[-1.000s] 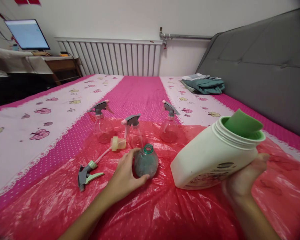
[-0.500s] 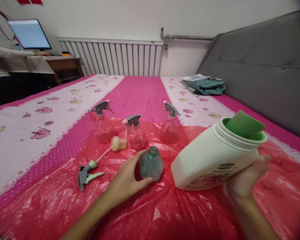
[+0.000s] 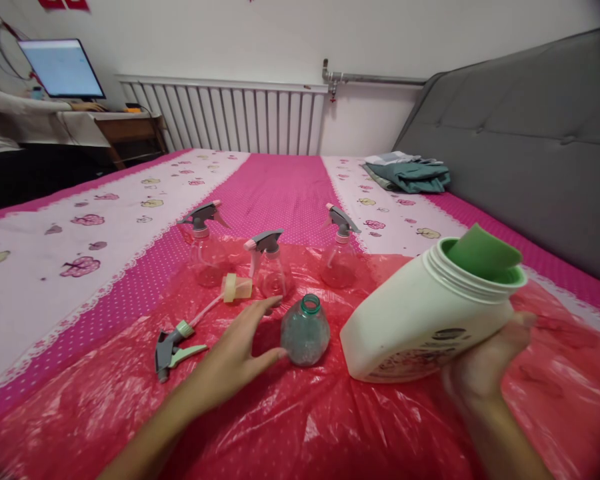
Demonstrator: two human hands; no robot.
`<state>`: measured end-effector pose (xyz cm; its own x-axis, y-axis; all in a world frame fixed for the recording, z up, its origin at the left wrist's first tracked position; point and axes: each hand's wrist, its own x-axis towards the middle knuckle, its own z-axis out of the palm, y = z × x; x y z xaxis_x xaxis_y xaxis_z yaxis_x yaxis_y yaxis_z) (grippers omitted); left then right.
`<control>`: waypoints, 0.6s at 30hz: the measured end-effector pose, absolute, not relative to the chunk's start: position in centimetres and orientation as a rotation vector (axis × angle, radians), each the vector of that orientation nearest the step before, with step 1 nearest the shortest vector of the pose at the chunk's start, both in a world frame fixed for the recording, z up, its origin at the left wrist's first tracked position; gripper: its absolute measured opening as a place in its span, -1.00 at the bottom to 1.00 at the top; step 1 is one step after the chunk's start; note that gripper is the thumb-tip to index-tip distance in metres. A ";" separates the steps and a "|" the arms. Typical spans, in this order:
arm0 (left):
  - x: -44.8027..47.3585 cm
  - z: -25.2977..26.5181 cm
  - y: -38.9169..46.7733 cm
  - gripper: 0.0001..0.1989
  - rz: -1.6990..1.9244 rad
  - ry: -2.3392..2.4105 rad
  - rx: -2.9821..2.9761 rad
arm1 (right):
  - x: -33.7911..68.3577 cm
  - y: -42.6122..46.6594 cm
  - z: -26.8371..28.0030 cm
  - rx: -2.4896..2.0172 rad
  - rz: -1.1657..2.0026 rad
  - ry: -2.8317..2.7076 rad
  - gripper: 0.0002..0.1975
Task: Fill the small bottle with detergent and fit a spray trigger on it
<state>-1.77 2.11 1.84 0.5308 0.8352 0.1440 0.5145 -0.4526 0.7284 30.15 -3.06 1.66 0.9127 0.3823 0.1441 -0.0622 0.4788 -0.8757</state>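
A squat clear bottle (image 3: 305,337) with a green neck stands uncapped on the red plastic sheet (image 3: 325,427). Beside it, on its left, my left hand (image 3: 245,343) is open, fingers apart, with the thumb tip close to the bottle's side. My right hand (image 3: 487,357) grips a large white plastic container (image 3: 425,313) from below and the right, tilted with its wide mouth up and to the right. A green scoop (image 3: 485,252) sticks out of that mouth. Left of my left hand lie a grey-green spray head (image 3: 166,353) and a pale yellow funnel (image 3: 237,287).
Three clear spray bottles (image 3: 207,260), (image 3: 275,273), (image 3: 339,260) with grey and pink heads stand behind. Folded clothes (image 3: 410,175) lie by the grey headboard (image 3: 520,113). At far left, a person's arm (image 3: 25,101) rests at a desk with a monitor (image 3: 63,68).
My left hand has let go of the clear bottle and drawn back to the left, its fingers now apart. The right hand still holds the white container, nearly unmoved.
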 end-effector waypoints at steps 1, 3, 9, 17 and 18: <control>-2.0 2.1 2.1 -0.45 0.681 1.087 2.150 | 30.1 -3.0 1.7 -1.043 0.281 -0.353 -0.24; -2.4 2.5 2.1 -0.61 0.712 1.098 2.160 | 30.0 -2.9 1.7 -1.044 0.272 -0.359 -0.22; -4.3 1.9 2.3 -0.65 0.689 1.275 2.147 | 29.7 -2.6 1.8 -1.057 0.260 -0.409 -0.23; -5.9 2.4 3.1 -0.57 0.471 1.408 2.283 | 30.6 -3.0 1.1 -1.048 0.233 -0.426 -0.19; -6.6 2.8 3.3 -0.56 0.386 1.398 2.305 | 30.6 -3.0 1.1 -1.052 0.210 -0.413 -0.18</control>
<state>-6.57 3.27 2.79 0.4570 0.8892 0.0209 0.7742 -0.4092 0.4829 30.60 -3.01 1.05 0.9041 0.3610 0.2286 0.0272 0.4853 -0.8740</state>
